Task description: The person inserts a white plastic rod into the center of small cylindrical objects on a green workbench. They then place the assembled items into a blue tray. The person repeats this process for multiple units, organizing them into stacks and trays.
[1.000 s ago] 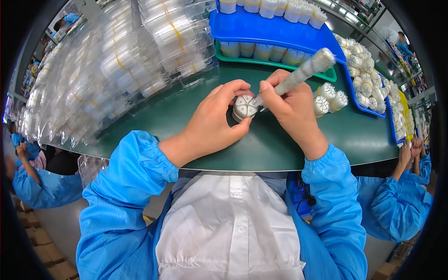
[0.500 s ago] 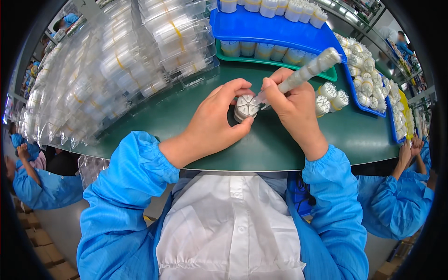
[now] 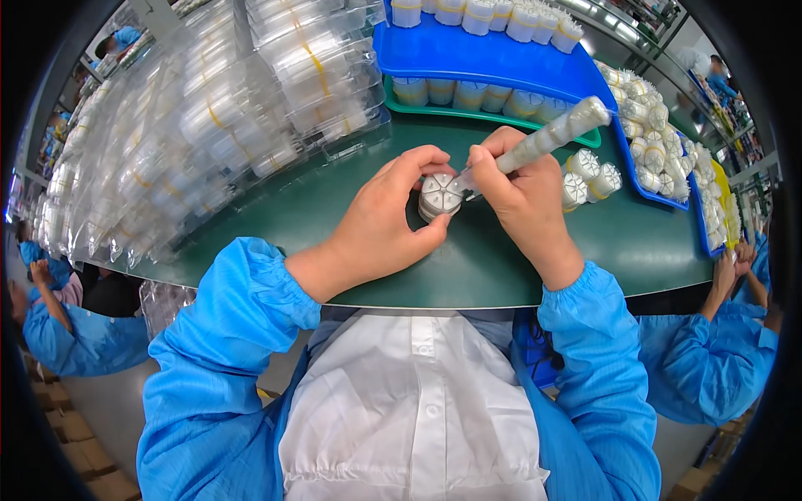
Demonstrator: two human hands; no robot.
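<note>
My left hand (image 3: 380, 221) curls its thumb and fingers around a short round white bundle (image 3: 440, 194) standing on the green table, its top divided into wedge-shaped sections. In my right hand (image 3: 526, 200) is a thick pen-like tool (image 3: 558, 134), wrapped in whitish translucent material and tilted up to the right. Its clear lower end points at the right edge of the bundle's top. Whether the tip touches the bundle I cannot tell. Beside my right hand stand a few similar white bundles (image 3: 589, 177).
Stacked clear plastic packs with yellow bands (image 3: 225, 108) fill the left side. At the back are a blue tray (image 3: 493, 63) and a green tray (image 3: 418, 108) with banded bundles. Another blue tray (image 3: 668, 199) holds more at right. Co-workers in blue sleeves (image 3: 706, 359) sit on both sides.
The tool's upper end has dipped slightly, my right hand shifting a little with it. My left hand keeps its hold around the bundle.
</note>
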